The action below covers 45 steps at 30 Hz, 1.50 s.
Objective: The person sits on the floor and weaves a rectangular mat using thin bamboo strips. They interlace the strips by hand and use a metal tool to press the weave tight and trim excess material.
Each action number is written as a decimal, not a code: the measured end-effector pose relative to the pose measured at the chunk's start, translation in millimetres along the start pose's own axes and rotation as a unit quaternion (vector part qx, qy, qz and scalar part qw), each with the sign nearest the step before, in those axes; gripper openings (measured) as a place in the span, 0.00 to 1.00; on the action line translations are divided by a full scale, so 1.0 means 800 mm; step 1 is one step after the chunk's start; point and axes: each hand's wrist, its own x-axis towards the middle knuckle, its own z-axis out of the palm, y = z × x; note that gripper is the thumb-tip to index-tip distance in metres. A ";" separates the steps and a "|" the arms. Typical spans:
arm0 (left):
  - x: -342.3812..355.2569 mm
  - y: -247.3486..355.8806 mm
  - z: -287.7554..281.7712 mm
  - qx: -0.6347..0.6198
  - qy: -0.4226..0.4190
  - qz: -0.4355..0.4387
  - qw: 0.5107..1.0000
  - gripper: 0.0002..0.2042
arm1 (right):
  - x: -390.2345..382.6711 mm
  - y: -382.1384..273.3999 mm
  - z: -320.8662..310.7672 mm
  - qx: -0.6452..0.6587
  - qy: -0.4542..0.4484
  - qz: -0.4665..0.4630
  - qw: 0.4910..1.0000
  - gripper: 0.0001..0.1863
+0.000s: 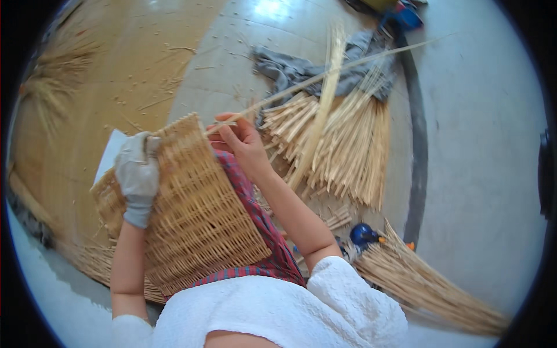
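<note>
A woven panel of pale cane (191,220) lies over my lap on a red and blue checked cloth (249,191). My left hand (137,168), in a whitish glove, grips the panel toward its upper left, with a white sheet (107,153) behind it. My bare right hand (235,139) is at the panel's top right corner, fingers pinched on a long thin strip (301,81) that extends up and to the right across the floor.
Bundles of split strips lie at right (348,151), lower right (435,284) and far left (64,81). A grey cloth (281,69) lies beneath the right pile. A blue round object (362,235) sits near my right elbow. Scraps litter the floor (151,69).
</note>
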 end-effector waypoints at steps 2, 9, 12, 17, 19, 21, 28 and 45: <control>0.002 0.003 0.002 -0.016 -0.014 -0.001 1.000 0.15 | -0.017 0.005 -0.039 -0.054 0.031 0.039 0.997 0.15; -0.010 0.030 0.012 -0.049 -0.045 -0.010 0.998 0.19 | -0.183 0.194 -0.371 -0.598 0.358 0.238 0.676 0.30; -0.006 0.038 0.009 -0.069 -0.053 -0.006 0.996 0.19 | -0.159 0.206 -0.396 -0.627 0.349 0.341 0.608 0.30; 0.005 0.031 0.015 -0.029 -0.021 -0.006 0.999 0.16 | -0.127 0.198 -0.420 -0.621 0.309 0.330 0.640 0.20; 0.005 0.027 0.011 -0.025 -0.020 -0.006 0.999 0.14 | -0.145 0.173 -0.428 -0.626 0.223 0.320 0.676 0.18; -0.002 0.018 0.006 0.026 -0.021 -0.021 0.999 0.15 | -0.135 0.122 -0.386 -0.196 0.205 0.294 0.913 0.14; 0.011 0.022 0.015 -0.034 -0.023 -0.016 0.999 0.15 | -0.100 -0.067 -0.102 -0.061 -0.030 -0.103 0.992 0.11; 0.012 0.025 0.008 -0.022 -0.013 -0.027 0.999 0.14 | -0.046 -0.056 -0.067 -0.086 0.103 -0.124 0.983 0.06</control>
